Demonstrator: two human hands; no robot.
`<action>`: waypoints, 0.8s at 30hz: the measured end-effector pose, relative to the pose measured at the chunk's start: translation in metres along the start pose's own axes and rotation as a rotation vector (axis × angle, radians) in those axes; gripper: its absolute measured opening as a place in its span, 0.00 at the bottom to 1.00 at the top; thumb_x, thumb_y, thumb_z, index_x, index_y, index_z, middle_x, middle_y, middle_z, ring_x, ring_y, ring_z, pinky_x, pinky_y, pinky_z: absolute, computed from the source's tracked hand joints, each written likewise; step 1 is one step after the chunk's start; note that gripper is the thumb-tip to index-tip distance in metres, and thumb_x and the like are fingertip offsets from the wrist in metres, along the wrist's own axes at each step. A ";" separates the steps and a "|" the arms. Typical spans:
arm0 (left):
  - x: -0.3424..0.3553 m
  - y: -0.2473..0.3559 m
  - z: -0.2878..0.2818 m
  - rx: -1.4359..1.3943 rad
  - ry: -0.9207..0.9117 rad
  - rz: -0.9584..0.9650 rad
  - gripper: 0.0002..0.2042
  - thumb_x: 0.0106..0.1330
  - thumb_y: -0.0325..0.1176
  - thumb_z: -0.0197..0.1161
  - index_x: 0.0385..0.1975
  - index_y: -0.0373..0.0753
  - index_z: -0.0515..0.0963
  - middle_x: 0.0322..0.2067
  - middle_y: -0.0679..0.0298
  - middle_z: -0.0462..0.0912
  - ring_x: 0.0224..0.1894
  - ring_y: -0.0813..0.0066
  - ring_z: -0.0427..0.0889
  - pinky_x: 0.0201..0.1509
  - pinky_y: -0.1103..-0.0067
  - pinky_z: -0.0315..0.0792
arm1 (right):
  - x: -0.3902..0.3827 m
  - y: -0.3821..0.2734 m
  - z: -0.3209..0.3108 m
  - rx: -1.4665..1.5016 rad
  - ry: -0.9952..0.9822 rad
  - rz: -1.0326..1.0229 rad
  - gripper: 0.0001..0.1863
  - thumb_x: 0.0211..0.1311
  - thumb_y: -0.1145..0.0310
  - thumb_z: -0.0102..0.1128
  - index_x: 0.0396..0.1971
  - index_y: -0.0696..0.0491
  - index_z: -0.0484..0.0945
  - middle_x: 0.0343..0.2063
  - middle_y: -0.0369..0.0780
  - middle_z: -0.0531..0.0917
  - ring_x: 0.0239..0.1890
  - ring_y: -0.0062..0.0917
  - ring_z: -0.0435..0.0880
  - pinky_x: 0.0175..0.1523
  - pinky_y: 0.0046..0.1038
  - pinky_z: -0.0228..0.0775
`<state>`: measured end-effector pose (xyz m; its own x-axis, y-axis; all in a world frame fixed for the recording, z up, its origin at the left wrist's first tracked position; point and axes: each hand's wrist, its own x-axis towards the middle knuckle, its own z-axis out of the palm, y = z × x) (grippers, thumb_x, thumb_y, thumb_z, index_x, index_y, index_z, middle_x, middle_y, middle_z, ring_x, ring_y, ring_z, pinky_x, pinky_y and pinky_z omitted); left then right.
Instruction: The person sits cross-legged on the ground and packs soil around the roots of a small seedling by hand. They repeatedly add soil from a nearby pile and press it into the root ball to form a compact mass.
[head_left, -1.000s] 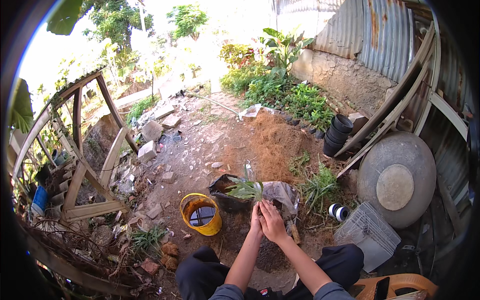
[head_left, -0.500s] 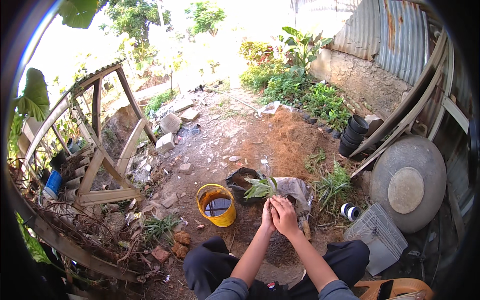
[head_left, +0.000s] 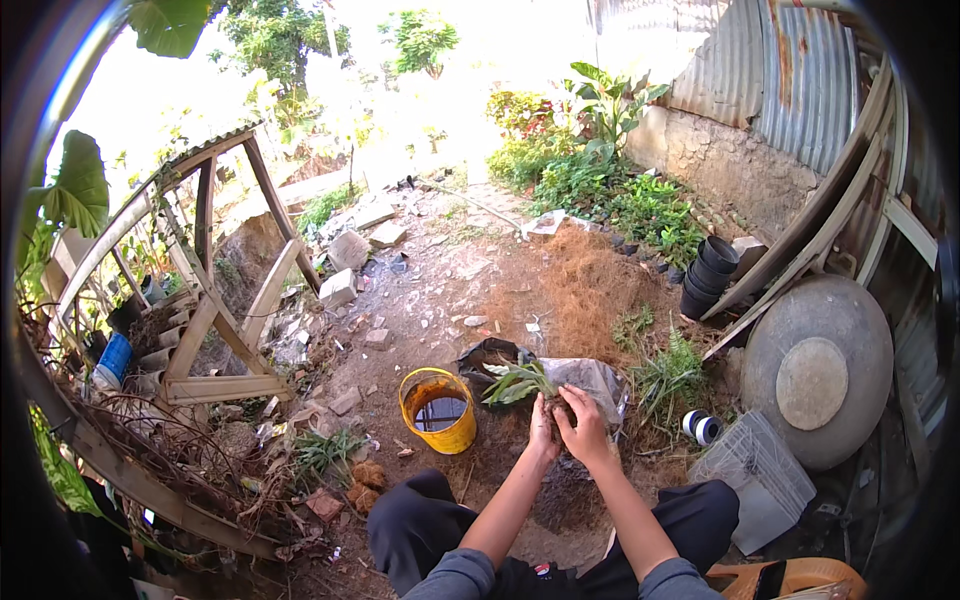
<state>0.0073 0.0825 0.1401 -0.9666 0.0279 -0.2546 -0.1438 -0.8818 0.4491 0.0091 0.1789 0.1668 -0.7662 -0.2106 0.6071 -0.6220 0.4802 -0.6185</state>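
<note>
A small leafy plant [head_left: 518, 384] with green, pale-edged leaves leans to the left above my hands. Its base and a dark clump at the roots sit between my palms. My left hand [head_left: 542, 434] cups the base from the left, its fingers pointing up. From the right, my right hand [head_left: 586, 426] closes over the same clump with bent fingers. Just beyond the hands lie a black plastic bag [head_left: 492, 352] and a greyish plastic sheet [head_left: 590, 378]. To their left stands a yellow bucket [head_left: 448, 436] holding dark liquid.
Dark soil and brown fibre [head_left: 585, 285] cover the ground ahead. Stacked black pots [head_left: 708, 275], a large round grey disc [head_left: 815, 370] and a clear plastic crate [head_left: 755, 470] stand at the right. A wooden frame [head_left: 225, 330] and rubble [head_left: 340, 288] lie left.
My hands have parted slightly, and the dark clump at the plant's base now shows between them. The leaves have tipped lower to the left. My right hand has shifted a little right.
</note>
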 end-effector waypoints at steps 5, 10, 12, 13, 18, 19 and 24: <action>-0.002 0.003 0.019 0.148 0.148 -0.042 0.24 0.67 0.55 0.49 0.52 0.43 0.70 0.48 0.67 0.75 0.50 0.73 0.73 0.53 0.75 0.68 | 0.001 0.019 0.006 0.412 0.186 0.419 0.25 0.47 0.68 0.71 0.47 0.58 0.75 0.44 0.43 0.80 0.48 0.30 0.78 0.54 0.29 0.68; -0.002 -0.003 0.020 0.334 0.062 0.113 0.23 0.67 0.44 0.54 0.58 0.41 0.66 0.51 0.67 0.73 0.54 0.75 0.71 0.54 0.76 0.67 | 0.003 0.037 0.004 1.222 0.284 0.836 0.19 0.54 0.75 0.64 0.47 0.57 0.75 0.40 0.39 0.80 0.41 0.23 0.80 0.48 0.24 0.72; 0.000 -0.008 0.019 0.397 0.169 0.215 0.22 0.67 0.43 0.55 0.57 0.40 0.67 0.50 0.66 0.74 0.53 0.75 0.72 0.54 0.76 0.68 | 0.003 0.036 0.004 1.328 0.324 0.862 0.18 0.55 0.75 0.62 0.47 0.57 0.75 0.40 0.39 0.80 0.42 0.22 0.79 0.48 0.24 0.71; 0.001 -0.011 0.019 0.437 0.250 0.242 0.21 0.67 0.42 0.55 0.56 0.40 0.68 0.50 0.66 0.74 0.52 0.75 0.73 0.54 0.76 0.68 | 0.002 0.033 0.005 1.286 0.305 0.778 0.18 0.55 0.75 0.62 0.48 0.57 0.75 0.40 0.39 0.80 0.42 0.22 0.79 0.49 0.24 0.71; -0.001 -0.017 0.022 0.073 0.089 0.048 0.24 0.68 0.55 0.44 0.51 0.43 0.71 0.47 0.61 0.76 0.50 0.66 0.75 0.57 0.68 0.68 | -0.001 0.006 0.011 0.548 0.219 0.394 0.20 0.56 0.67 0.62 0.48 0.59 0.75 0.44 0.43 0.79 0.47 0.31 0.78 0.53 0.31 0.69; -0.003 -0.013 0.021 -0.006 0.070 -0.020 0.23 0.68 0.54 0.45 0.50 0.43 0.72 0.48 0.63 0.77 0.50 0.66 0.76 0.57 0.69 0.68 | -0.002 0.002 0.009 0.393 0.200 0.301 0.22 0.56 0.65 0.62 0.48 0.60 0.74 0.45 0.44 0.79 0.48 0.34 0.78 0.54 0.33 0.68; 0.001 -0.010 0.006 -0.108 -0.014 -0.003 0.23 0.67 0.54 0.46 0.52 0.44 0.71 0.50 0.61 0.76 0.51 0.64 0.75 0.58 0.67 0.67 | 0.007 -0.009 -0.006 0.033 0.074 -0.011 0.23 0.58 0.62 0.58 0.52 0.59 0.72 0.52 0.51 0.73 0.56 0.45 0.70 0.60 0.40 0.63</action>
<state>0.0065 0.0943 0.1401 -0.9692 0.0362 -0.2436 -0.1234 -0.9274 0.3532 0.0106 0.1784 0.1798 -0.7459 -0.1522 0.6484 -0.6365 0.4498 -0.6266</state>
